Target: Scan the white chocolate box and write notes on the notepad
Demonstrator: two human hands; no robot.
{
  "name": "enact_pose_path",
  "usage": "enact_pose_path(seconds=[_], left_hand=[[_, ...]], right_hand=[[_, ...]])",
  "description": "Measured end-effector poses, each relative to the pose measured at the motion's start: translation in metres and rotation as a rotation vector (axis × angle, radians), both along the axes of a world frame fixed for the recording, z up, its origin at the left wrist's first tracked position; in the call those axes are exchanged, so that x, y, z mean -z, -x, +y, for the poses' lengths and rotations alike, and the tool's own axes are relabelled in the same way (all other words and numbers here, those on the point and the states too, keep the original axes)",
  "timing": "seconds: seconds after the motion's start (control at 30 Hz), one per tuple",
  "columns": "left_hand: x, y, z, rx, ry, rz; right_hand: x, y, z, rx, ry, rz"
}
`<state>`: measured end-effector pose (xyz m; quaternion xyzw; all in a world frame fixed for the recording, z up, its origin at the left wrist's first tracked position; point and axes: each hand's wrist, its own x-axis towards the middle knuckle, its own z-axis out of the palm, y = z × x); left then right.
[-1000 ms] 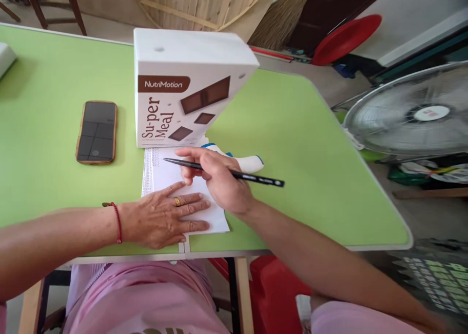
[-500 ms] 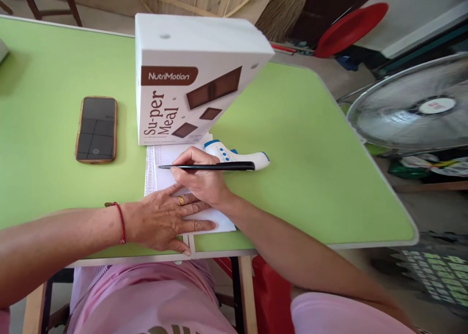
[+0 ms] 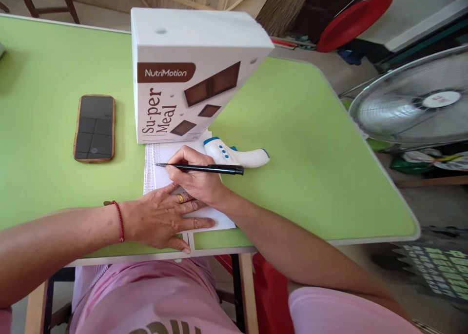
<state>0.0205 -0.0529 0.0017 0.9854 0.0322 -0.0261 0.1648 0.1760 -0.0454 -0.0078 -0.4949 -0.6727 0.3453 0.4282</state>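
Note:
My right hand (image 3: 195, 175) grips a black pen (image 3: 219, 168), its tip pointing left at the lined left part of a white paper sheet (image 3: 163, 153). Flat on the lower part of that sheet lies my left hand (image 3: 168, 217), fingers spread, a gold ring on one finger and its thumb at the table edge. A white and blue infrared thermometer (image 3: 237, 154) rests just beyond my right hand. Behind the paper stands a white NutriMotion box (image 3: 164, 56), upright, at the sheet's far edge. Both hands partly cover the sheet.
A phone in a brown case (image 3: 94, 128) lies left of the box on the green table (image 3: 310, 178). Past the table's right side stands a fan (image 3: 413, 100). A red round stool or basin (image 3: 354, 22) and a straw broom (image 3: 283, 7) are at the back.
The pen has tilted in my right hand, its back end swinging slightly toward me and left. My left hand stays flat on the paper. The whole view has shifted slightly.

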Motion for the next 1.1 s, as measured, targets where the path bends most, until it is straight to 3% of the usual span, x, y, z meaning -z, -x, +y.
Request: enact_pose_path(seconds=[0.6, 0.77, 1.1], left_hand=[[-0.0016, -0.0004, 0.0008, 0.002, 0.018, 0.015], [-0.0027, -0.0004, 0.0015, 0.017, 0.01, 0.018], [0.002, 0.0012, 0.0013, 0.004, -0.013, -0.08]], right_hand=[[-0.0021, -0.0008, -0.0013, -0.013, 0.014, 0.003], [0.0002, -0.0002, -0.0017, 0.055, 0.026, 0.005], [-0.0004, -0.0006, -0.0009, 0.014, 0.006, 0.004]])
